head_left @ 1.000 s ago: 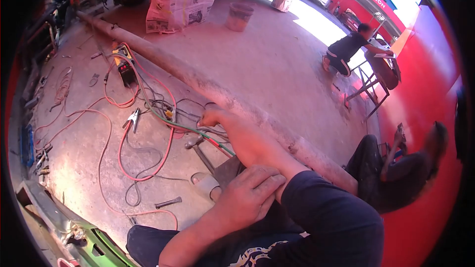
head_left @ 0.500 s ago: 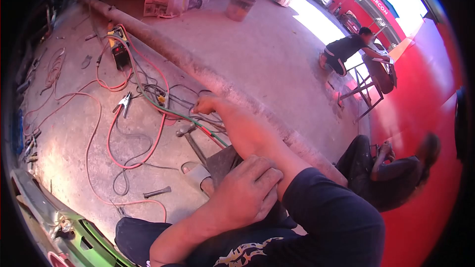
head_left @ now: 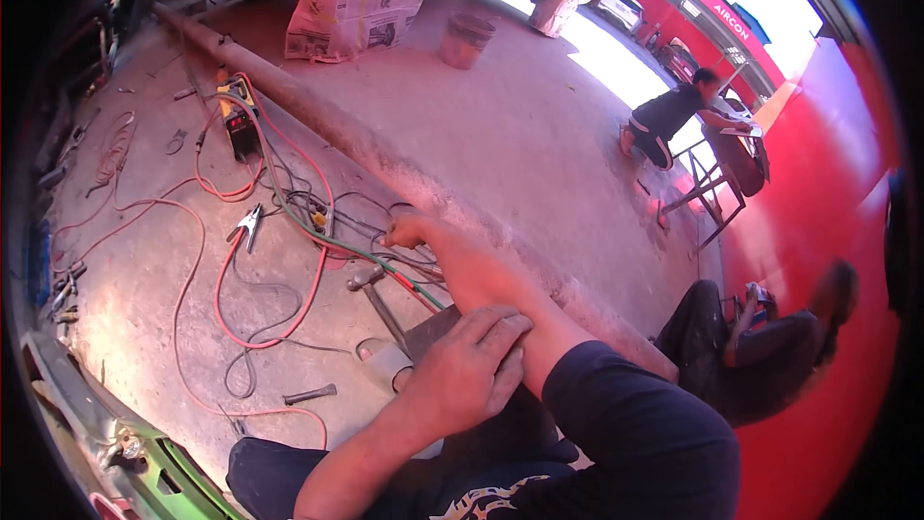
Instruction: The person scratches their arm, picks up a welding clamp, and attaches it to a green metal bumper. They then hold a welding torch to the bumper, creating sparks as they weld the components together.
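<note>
My right arm stretches across my lap, and my right hand [head_left: 409, 229] hangs loosely curled beside a tangle of cables [head_left: 318, 217]; nothing shows in its fingers. My left hand [head_left: 464, 366] lies against my right forearm [head_left: 510, 284] below the elbow, its fingers bent and touching the skin. Under my right hand, a hammer [head_left: 385, 311] leans head-up near my sandal [head_left: 387, 362]. A metal spring clamp [head_left: 250, 227] on a red cable rests on the concrete. Farther off stands a yellow and black welding machine [head_left: 239, 120] with a lit red display.
A long rusty pipe [head_left: 385, 154] runs diagonally across the floor. A short metal bolt-like piece [head_left: 310, 394] lies left of me; green car bodywork [head_left: 173, 467] fills the lower left. A person [head_left: 664, 116] works at a stand, another [head_left: 751, 356] sits at right. A bucket [head_left: 467, 39] stands beyond.
The view has shifted slightly, so the floor items sit a little lower and to the right. My left hand's fingers have slid a little on the forearm; my right hand stays curled.
</note>
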Tool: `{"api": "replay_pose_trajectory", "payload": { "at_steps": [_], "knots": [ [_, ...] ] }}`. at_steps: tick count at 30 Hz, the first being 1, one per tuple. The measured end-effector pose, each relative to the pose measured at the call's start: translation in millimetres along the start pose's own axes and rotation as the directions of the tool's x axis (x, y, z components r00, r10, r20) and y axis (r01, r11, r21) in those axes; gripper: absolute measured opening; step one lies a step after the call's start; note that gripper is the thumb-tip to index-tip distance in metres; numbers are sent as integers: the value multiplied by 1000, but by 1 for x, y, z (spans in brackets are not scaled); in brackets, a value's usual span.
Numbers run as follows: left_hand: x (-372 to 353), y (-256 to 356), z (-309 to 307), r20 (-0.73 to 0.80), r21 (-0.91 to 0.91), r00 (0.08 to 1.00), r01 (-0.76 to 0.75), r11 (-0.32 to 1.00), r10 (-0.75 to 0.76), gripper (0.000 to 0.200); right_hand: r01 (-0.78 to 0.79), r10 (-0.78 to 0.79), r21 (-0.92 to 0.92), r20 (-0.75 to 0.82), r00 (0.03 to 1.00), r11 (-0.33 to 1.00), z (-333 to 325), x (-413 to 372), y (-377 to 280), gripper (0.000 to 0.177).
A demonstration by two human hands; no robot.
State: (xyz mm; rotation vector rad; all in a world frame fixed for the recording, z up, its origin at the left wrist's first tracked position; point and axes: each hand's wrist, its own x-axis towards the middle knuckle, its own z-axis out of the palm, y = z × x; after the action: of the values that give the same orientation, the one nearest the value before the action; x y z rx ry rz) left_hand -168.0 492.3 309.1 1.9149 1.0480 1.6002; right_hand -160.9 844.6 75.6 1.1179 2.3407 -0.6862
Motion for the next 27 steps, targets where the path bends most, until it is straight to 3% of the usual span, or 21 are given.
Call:
{"api": "replay_pose_trajectory", "payload": {
  "at_steps": [2,8,13,18,21,23,27],
  "knots": [
    [1,-1,-1,-9,-28,999,51,998,-51,34,-29,29,-5,17,999,1000,-2,-6,-5,57],
    [-1,9,-9,51,-55,998,-37,998,40,31,-5,5,-44,5,1000,999,-17,-39,-39,57],
    [-3,10,-8,111,-101,991,-59,993,70,30,138,-139,-77,3,990,987,-5,-13,-24,51],
    [1,7,-3,2,-49,999,-36,998,36,30,83,-81,-52,44,996,995,-6,-10,-18,50],
    [1,9,-2,-31,-58,999,10,998,-12,31,71,-72,-67,-10,997,995,-7,-21,-16,64],
    [1,9,-2,-36,-71,999,10,997,-13,32,54,-55,-17,-41,998,998,-8,-27,-18,64],
    [-1,10,-7,51,-61,993,-104,993,107,33,92,-91,16,-77,993,996,-3,-19,-15,62]
  ]
}}
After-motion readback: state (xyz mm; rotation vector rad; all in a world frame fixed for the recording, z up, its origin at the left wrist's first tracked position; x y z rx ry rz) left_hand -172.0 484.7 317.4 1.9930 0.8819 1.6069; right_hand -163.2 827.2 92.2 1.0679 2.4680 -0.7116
